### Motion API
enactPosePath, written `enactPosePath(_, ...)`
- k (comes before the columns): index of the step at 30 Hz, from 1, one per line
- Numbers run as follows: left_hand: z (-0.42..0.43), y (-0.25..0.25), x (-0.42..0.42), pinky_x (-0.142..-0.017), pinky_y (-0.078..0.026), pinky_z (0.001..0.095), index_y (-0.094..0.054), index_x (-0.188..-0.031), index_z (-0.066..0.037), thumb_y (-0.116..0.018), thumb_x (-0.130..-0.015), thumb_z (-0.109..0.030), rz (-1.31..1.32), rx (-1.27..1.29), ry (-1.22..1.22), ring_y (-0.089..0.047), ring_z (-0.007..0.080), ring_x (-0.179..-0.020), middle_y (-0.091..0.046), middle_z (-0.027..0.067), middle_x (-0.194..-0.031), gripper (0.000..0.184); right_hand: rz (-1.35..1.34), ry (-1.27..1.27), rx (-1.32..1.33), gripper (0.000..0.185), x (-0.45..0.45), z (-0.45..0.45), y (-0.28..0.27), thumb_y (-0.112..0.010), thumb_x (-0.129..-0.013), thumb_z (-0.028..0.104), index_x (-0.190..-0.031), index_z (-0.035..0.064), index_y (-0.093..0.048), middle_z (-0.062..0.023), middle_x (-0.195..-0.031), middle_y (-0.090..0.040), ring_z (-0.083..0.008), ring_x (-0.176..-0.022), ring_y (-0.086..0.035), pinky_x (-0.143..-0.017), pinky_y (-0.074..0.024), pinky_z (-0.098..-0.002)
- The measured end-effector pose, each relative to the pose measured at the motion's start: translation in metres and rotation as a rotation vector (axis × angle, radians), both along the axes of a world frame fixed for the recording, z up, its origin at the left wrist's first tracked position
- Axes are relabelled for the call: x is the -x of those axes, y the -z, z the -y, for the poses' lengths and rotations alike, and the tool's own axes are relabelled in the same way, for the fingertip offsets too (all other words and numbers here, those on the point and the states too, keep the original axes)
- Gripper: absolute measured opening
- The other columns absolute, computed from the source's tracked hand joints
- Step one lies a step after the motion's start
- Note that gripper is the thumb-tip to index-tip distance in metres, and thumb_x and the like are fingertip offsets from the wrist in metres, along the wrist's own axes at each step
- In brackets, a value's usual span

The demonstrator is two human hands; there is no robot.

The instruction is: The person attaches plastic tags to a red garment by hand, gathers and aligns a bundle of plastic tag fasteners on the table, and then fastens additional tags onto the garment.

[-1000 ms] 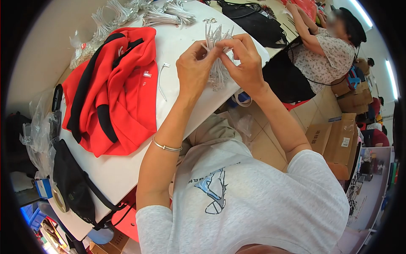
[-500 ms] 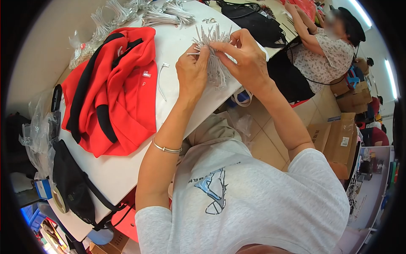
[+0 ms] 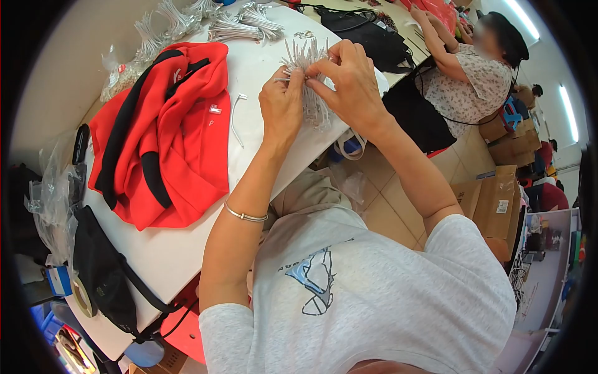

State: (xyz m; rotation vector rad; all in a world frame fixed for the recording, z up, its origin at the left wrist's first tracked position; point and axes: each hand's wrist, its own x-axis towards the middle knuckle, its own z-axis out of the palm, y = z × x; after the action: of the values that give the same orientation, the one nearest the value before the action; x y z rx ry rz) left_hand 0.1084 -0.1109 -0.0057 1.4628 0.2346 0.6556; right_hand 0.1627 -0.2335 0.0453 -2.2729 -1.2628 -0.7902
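Note:
A thick bundle of thin white-grey cables (image 3: 316, 112) stands over the far edge of the table, its ends fanned out at the top. My left hand (image 3: 280, 103) is closed around the left side of the bundle, thumb pressed against the strands. From the right, my right hand (image 3: 354, 84) pinches at the upper strands with thumb and forefinger. Which strand it grips is hidden by the fingers. One loose cable with a small white connector (image 3: 235, 121) lies on the table left of my hands. Behind the bundle are a few small pieces (image 3: 304, 35).
A red and black garment (image 3: 199, 156) covers the table's left part. More cable bundles (image 3: 243, 26) lie at the back. A black bag (image 3: 106, 274) sits at the near left edge. Across on the right, a person (image 3: 473, 81) sits by another table; cardboard boxes (image 3: 498, 206) stand behind my right arm.
My right hand has shifted slightly at the top of the bundle, its fingers still pinched. My left hand keeps its hold. The whole view has moved a little.

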Motion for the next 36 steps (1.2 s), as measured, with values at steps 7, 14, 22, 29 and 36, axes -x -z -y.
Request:
enactPosePath(7, -0.002, 0.002, -0.001, -0.052, -0.035, 0.0283, -0.064, -0.087, 0.000, -0.056, -0.098, -0.024, 0.006, -0.028, -0.010, -0.040, 0.0122, -0.056, -0.051, 0.0024, -0.059, 0.028, -0.054, -0.108, -0.135, 0.008, -0.015, -0.001, 0.004, -0.077, -0.080, 0.013, -0.085, 0.0087, -0.072, -0.0057, -0.108, -0.051, -0.0213, -0.099, -0.048, -0.090, -0.0399, -0.0342)
enactPosePath(14, -0.006, -0.001, -0.004, -0.056, -0.040, 0.0270, -0.067, -0.097, 0.000, -0.059, -0.093, -0.021, 0.081, 0.073, 0.173, -0.046, 0.0137, -0.058, -0.058, 0.0038, -0.068, 0.023, -0.046, -0.264, -0.384, 0.022, -0.019, 0.003, -0.019, -0.073, -0.084, 0.012, -0.105, 0.0064, -0.069, -0.0116, -0.136, -0.051, -0.0272, -0.127, -0.046, -0.107, -0.0364, -0.0377)
enactPosePath(22, -0.020, 0.005, -0.001, -0.063, -0.046, 0.0274, -0.068, -0.107, -0.002, -0.070, -0.081, -0.011, 0.091, -0.237, 0.304, -0.056, 0.0167, -0.066, -0.069, 0.0072, -0.089, 0.028, -0.691, -0.310, -0.656, 0.044, 0.005, 0.007, 0.022, -0.071, -0.086, 0.009, -0.128, 0.0059, -0.059, -0.0124, -0.146, -0.045, -0.0262, -0.134, -0.043, -0.111, -0.0355, -0.0355)
enactPosePath(29, -0.014, 0.003, -0.007, -0.067, -0.049, 0.0290, -0.069, -0.109, -0.003, -0.076, -0.072, -0.006, 0.041, -0.381, 0.032, -0.061, 0.0197, -0.074, -0.067, 0.0078, -0.094, 0.038, -0.809, -0.247, -0.645, 0.030, -0.012, 0.023, 0.029, -0.072, -0.086, 0.009, -0.115, 0.0042, -0.068, -0.0086, -0.123, -0.063, -0.0177, -0.116, -0.054, -0.098, -0.0430, -0.0284)
enactPosePath(36, -0.016, 0.006, -0.007, -0.071, -0.050, 0.0292, -0.069, -0.108, -0.004, -0.078, -0.070, -0.009, 0.054, -0.411, -0.004, -0.061, 0.0201, -0.078, -0.064, 0.0074, -0.088, 0.040, -0.593, -0.081, -0.325, 0.016, -0.018, 0.029, 0.047, -0.072, -0.084, 0.007, -0.099, 0.0030, -0.073, -0.0038, -0.096, -0.071, -0.0143, -0.095, -0.060, -0.086, -0.0464, -0.0271)
